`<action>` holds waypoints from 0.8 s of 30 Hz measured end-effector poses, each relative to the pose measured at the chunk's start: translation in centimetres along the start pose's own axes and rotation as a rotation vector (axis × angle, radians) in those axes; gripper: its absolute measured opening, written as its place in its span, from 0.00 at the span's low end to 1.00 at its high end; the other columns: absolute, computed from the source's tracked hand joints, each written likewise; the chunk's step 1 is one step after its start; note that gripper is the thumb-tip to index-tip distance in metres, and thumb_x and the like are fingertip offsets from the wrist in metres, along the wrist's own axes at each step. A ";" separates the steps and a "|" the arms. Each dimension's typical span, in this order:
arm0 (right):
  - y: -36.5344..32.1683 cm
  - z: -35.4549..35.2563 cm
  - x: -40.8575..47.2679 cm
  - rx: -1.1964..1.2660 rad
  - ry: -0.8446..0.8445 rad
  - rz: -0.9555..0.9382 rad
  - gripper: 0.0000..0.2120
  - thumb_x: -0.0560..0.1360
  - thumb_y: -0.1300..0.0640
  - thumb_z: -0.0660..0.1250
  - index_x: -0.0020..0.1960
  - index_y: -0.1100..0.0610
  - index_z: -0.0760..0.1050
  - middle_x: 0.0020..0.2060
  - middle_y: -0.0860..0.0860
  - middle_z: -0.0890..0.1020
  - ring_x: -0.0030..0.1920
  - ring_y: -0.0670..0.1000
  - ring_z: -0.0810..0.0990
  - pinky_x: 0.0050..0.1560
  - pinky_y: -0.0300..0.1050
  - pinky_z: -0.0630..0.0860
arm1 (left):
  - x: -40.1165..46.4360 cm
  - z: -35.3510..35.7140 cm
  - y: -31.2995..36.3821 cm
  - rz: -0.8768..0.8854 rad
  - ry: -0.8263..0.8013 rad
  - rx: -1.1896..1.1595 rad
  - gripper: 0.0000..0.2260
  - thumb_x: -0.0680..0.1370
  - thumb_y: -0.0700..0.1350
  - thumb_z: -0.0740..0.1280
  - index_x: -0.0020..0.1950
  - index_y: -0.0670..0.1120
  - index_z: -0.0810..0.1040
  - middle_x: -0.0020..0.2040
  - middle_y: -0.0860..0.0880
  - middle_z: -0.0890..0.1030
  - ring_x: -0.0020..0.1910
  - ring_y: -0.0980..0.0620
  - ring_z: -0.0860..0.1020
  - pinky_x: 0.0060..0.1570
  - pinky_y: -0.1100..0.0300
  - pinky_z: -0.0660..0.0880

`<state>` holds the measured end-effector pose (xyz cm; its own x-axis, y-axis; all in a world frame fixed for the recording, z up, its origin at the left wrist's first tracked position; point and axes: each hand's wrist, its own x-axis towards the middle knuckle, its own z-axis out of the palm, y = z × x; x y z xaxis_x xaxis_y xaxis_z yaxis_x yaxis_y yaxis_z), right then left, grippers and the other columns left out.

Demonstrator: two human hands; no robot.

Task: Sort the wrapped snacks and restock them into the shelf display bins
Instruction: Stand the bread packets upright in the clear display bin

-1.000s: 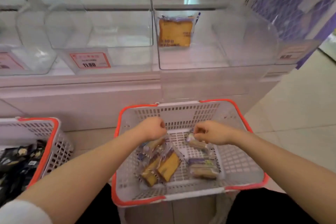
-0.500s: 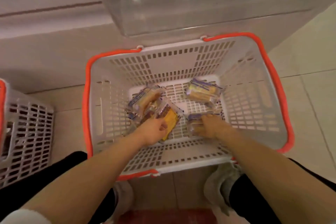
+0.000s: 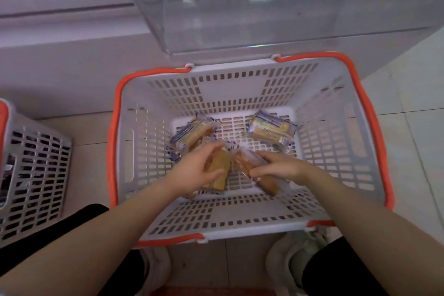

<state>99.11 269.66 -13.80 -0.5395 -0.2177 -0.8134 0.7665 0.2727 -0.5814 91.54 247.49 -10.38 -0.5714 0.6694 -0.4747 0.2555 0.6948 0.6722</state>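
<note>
Both arms reach down into a white slotted basket with an orange rim, standing on the tiled floor below a clear plastic display bin. The left hand curls its fingers and thumb around a wrapped cake with a yellow-brown face, the pack's long axis running from near to far. The right hand pinches a second wrapped snack, brown inside clear film, which slants from upper left down to lower right across the basket floor. Two more packs lie loose: a blue-edged pack tilted at the far left of the basket floor, partly under the left hand, and a wrapped bar at the far right, its length set crosswise with a slight downward slant; printing runs along its wrapper but is too blurred to read. A second basket stands well apart at left, dark packets showing through its slots.
</note>
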 end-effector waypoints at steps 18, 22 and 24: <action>-8.6 2.3 -15.1 0.313 0.459 -0.462 0.12 0.75 0.48 0.63 0.44 0.54 0.81 0.40 0.47 0.84 0.46 0.49 0.80 0.51 0.47 0.76 | -7.1 -7.8 11.2 0.278 0.330 -0.309 0.14 0.69 0.44 0.74 0.50 0.51 0.74 0.43 0.55 0.80 0.44 0.56 0.79 0.44 0.65 0.75; -10.3 3.4 -18.6 0.334 0.473 -0.627 0.09 0.74 0.50 0.64 0.44 0.53 0.80 0.36 0.45 0.81 0.36 0.43 0.79 0.39 0.36 0.77 | -9.2 -9.5 12.3 0.238 0.398 -0.660 0.09 0.71 0.38 0.71 0.48 0.46 0.75 0.38 0.54 0.81 0.37 0.61 0.80 0.34 0.68 0.76; -11.4 4.0 -19.8 0.326 0.533 -0.700 0.05 0.75 0.54 0.65 0.45 0.55 0.78 0.35 0.48 0.80 0.35 0.43 0.78 0.38 0.36 0.78 | -10.2 -10.2 12.7 0.239 0.381 -0.742 0.09 0.72 0.37 0.70 0.47 0.46 0.74 0.38 0.54 0.81 0.36 0.60 0.80 0.33 0.69 0.75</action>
<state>102.47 267.11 9.04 -0.9415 0.2474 -0.2290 0.2234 -0.0511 -0.9734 92.66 246.85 8.80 -0.8233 0.5500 -0.1404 -0.0971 0.1073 0.9895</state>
